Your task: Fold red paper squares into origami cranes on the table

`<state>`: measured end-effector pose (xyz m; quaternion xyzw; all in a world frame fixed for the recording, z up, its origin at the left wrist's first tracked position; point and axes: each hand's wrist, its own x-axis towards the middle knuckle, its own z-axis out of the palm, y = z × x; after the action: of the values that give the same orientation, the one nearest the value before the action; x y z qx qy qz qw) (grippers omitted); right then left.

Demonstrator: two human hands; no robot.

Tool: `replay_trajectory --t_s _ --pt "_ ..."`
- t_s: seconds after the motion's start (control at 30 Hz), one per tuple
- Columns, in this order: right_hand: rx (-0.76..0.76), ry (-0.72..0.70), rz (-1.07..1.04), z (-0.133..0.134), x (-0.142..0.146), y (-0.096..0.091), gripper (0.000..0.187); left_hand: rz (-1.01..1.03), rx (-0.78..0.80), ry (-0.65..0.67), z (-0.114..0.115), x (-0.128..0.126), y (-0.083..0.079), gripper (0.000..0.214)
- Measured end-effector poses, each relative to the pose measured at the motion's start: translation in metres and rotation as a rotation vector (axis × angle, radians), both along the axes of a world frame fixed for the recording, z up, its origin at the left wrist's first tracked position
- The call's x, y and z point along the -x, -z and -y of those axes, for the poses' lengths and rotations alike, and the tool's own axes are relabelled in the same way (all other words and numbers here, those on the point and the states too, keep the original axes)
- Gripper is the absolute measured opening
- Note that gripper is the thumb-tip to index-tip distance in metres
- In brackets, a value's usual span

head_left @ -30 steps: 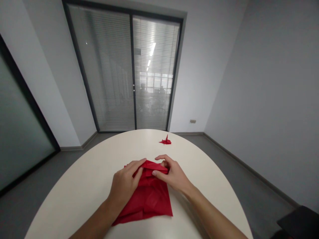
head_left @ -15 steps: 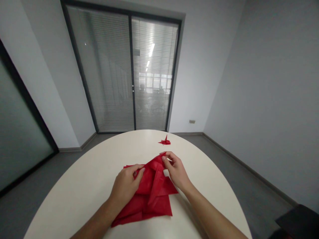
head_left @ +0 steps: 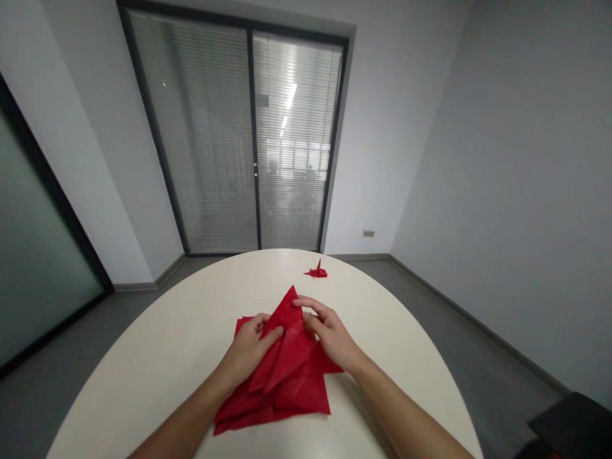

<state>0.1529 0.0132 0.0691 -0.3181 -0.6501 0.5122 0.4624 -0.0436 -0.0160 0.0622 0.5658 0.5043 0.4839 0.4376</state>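
Plainly, red paper (head_left: 292, 357) between grips (head_left: 246, 350) (head_left: 335, 335)

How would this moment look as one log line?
left hand: pinches sheet | right hand: touches sheet | origami: beyond sheet, on table

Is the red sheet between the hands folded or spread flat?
Folded: layers overlap in the red sheet, narrowing to a pointed tip beside the right hand.

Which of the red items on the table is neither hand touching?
The small folded piece near the far edge of the table, with a point sticking up; the left hand and right hand are on the larger red material.
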Motion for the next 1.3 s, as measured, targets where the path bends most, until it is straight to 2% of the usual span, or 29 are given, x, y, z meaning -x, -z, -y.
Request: replay_trajectory --t_s 0.07,0.2,0.3,0.37,0.43,0.6,0.77,0.9,1.1,1.2,1.3 --pt "0.016 -0.099 0.017 0.005 0.000 -0.001 0.038 -0.037 -0.008 -0.049 -0.002 0.000 0.000 0.036" --pt "-0.048 -0.293 0.089 0.014 -0.005 -0.003 0.077 0.044 0.041 0.030 -0.001 -0.001 -0.004 0.041" --pt "-0.154 -0.286 0.253 0.018 -0.008 -0.004 0.111 0.063 0.033 0.007 -0.001 -0.002 -0.006 0.042" --pt "-0.214 -0.250 0.305 0.019 -0.007 -0.003 0.123 0.053 0.014 -0.040 -0.001 -0.001 -0.006 0.044" --pt "-0.248 -0.211 0.284 0.021 -0.002 -0.002 0.117 0.041 0.008 -0.080 -0.002 0.001 -0.003 0.045" --pt "-0.242 -0.078 0.213 0.020 0.007 0.001 0.060 -0.011 -0.031 -0.149 -0.007 0.005 0.005 0.041" --pt "-0.218 0.104 0.162 0.015 0.010 0.001 0.034 0.045 -0.082 -0.191 -0.009 0.001 0.011 0.031" --pt "-0.185 0.159 0.107 0.011 0.010 0.003 0.025 0.214 -0.034 -0.157 -0.007 -0.003 0.012 0.037" --pt "-0.190 0.222 0.123 0.010 0.008 0.000 0.021 0.317 0.032 -0.125 -0.002 -0.004 0.007 0.042" --pt "-0.212 0.204 0.151 0.010 0.007 0.002 0.016 0.290 0.058 -0.098 0.000 -0.004 0.005 0.037" --pt "-0.218 0.186 0.165 0.010 0.008 0.004 0.021 0.211 0.059 -0.082 0.000 -0.003 0.005 0.036"
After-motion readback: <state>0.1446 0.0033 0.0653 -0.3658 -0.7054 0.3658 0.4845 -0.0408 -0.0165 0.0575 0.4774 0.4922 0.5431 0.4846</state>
